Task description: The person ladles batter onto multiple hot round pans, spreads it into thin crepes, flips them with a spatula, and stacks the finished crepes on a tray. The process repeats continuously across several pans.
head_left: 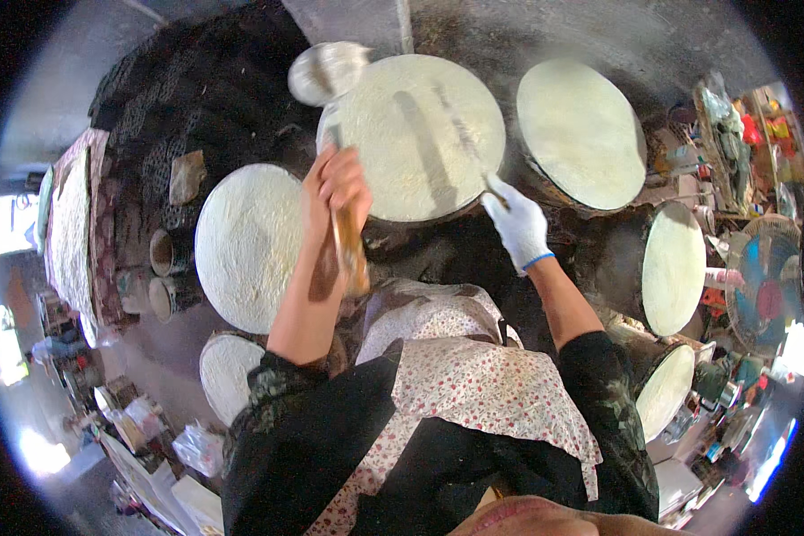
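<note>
Left grip (335, 192) around ladle handle (348, 246), its bowl (324, 73) far above.

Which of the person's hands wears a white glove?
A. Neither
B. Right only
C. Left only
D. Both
B: the right hand is in a white glove holding a thin stick over the round griddle, while the left hand is bare on the ladle handle.

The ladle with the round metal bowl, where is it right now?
In the head view, the ladle is up at top centre, held in the left hand, its bowl over the left edge of the middle round griddle.
</note>
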`<action>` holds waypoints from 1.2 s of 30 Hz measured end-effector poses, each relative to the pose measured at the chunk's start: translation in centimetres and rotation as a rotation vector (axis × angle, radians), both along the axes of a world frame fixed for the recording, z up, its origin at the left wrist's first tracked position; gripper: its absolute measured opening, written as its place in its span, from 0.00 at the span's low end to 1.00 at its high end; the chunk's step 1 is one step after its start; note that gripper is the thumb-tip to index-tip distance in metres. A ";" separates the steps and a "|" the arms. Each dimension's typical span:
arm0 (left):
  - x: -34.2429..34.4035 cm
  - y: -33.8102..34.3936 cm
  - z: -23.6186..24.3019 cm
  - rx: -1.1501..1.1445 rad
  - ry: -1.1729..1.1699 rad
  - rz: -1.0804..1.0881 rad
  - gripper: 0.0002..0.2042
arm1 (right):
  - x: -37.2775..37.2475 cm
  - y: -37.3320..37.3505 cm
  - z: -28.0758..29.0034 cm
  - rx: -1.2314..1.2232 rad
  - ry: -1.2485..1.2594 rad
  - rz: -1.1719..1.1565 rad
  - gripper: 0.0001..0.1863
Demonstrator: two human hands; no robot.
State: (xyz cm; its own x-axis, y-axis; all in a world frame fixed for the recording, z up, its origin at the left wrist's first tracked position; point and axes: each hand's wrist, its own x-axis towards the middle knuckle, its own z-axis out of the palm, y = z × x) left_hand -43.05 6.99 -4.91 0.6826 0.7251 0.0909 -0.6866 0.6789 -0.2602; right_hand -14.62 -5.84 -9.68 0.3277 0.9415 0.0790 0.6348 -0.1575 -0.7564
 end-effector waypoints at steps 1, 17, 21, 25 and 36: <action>-0.5 -1.0 0.3 0.076 -0.033 0.007 0.16 | 0.1 0.3 0.2 0.041 -0.043 0.030 0.21; 27.0 -16.0 13.2 -0.298 0.282 -0.185 0.17 | 17.9 -9.0 5.1 -0.112 -0.060 0.469 0.20; 35.5 -22.7 14.9 -0.304 0.319 -0.229 0.17 | 26.3 -21.1 4.6 -0.199 0.075 0.349 0.26; 46.0 -31.6 15.6 -0.360 0.345 -0.264 0.16 | 39.7 -35.0 4.6 -0.257 0.065 -0.095 0.30; 64.1 -50.0 17.1 -0.472 0.331 -0.466 0.11 | 64.0 -55.7 6.4 0.182 1.167 -0.656 0.22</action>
